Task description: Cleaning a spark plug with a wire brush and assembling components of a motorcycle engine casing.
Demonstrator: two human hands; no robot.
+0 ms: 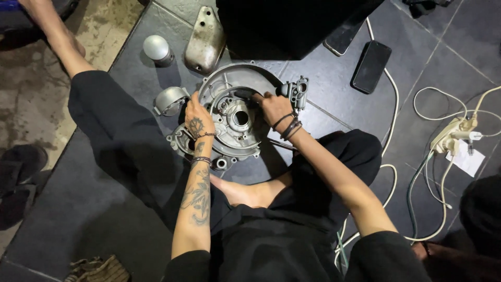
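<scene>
A grey cast-metal engine casing lies flat on the dark tiled floor between my legs. My left hand rests on its left rim, fingers curled over the edge. My right hand grips a dark curved part at the casing's upper inner rim, fingers closed on it. A small metal fitting sits right beside my right hand at the casing's upper right. The centre hole of the casing shows between my hands.
A round metal cap, an oblong metal cover and a ring-shaped part lie to the upper left. A black box stands behind. Two phones, white cables and a power strip lie right. Sandals sit far left.
</scene>
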